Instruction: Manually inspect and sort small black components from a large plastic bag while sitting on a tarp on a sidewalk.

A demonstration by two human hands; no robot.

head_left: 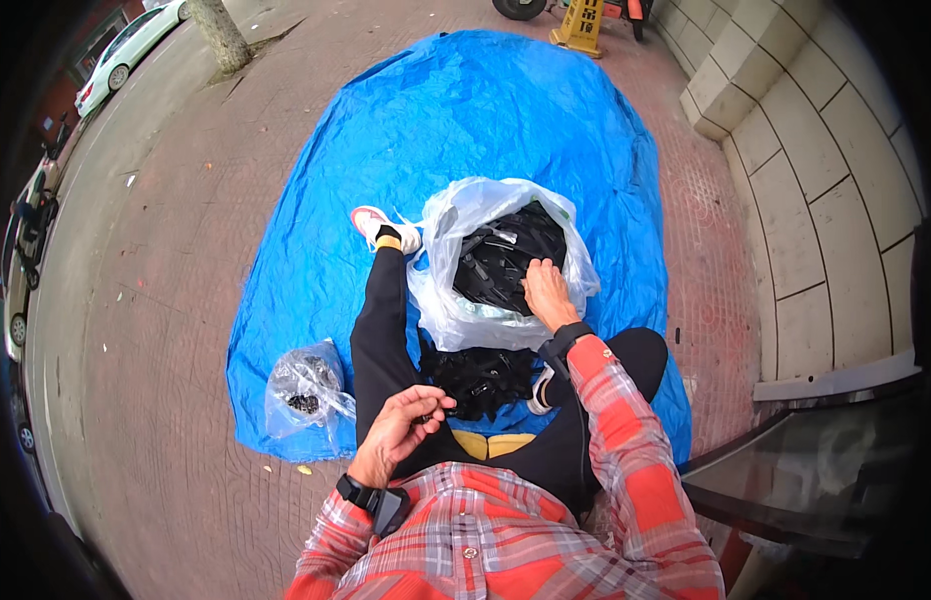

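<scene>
A white translucent plastic bag (448, 245) stands with its mouth wide, full of thin black plastic-looking pieces (500, 262). My right hand (548, 293) reaches over its near right rim, fingers curled down onto these pieces; what they grip, if anything, is hidden. My left hand (397, 424) is held above my lap, thumb and fingers closed on a small black piece (425, 416) that is mostly covered. Between my legs, just on the near side of the bag, lies a pile of similar black pieces (482, 380).
I sit on a blue tarp (425, 120) laid over brick paving. A clear bag (303, 385) with small dark and metallic-looking bits lies left of my leg. A tiled wall (815, 190) rises on the right. A yellow floor sign (581, 28) stands beyond the tarp; parked cars line the left.
</scene>
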